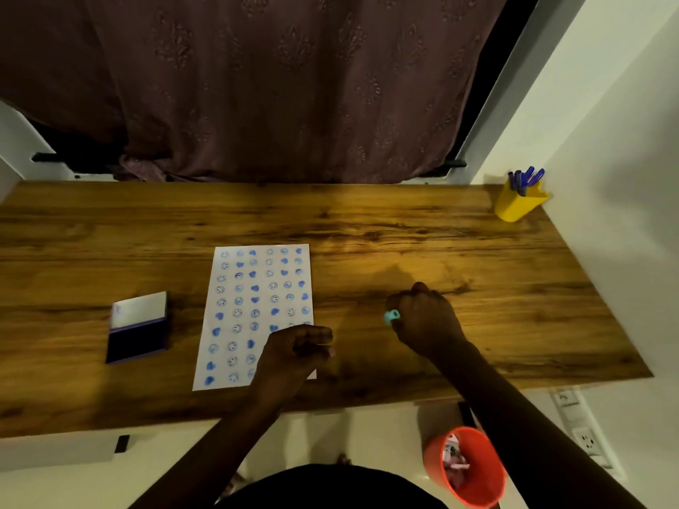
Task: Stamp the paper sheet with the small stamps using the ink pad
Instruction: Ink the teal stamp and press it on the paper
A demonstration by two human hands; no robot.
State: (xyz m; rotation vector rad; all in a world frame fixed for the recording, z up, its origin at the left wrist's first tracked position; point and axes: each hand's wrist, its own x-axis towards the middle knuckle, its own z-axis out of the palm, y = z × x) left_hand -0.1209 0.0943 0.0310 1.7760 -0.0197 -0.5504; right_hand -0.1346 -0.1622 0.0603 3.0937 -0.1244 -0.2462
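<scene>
A white paper sheet [253, 317] lies on the wooden table [477, 251], covered with rows of blue smiley and heart prints. My left hand [294, 354] rests as a closed fist on the sheet's lower right corner; nothing shows in it. To the right of the sheet my right hand [426, 317] is closed on a small light-blue stamp [391, 316], whose end sticks out leftward just above the table. The open ink pad [137, 339], dark with its white lid raised, sits left of the sheet.
A yellow cup [518, 203] with blue pens stands at the table's far right corner. An orange bin [466, 468] sits on the floor below the table's front edge. A curtain hangs behind the table, a white wall on the right.
</scene>
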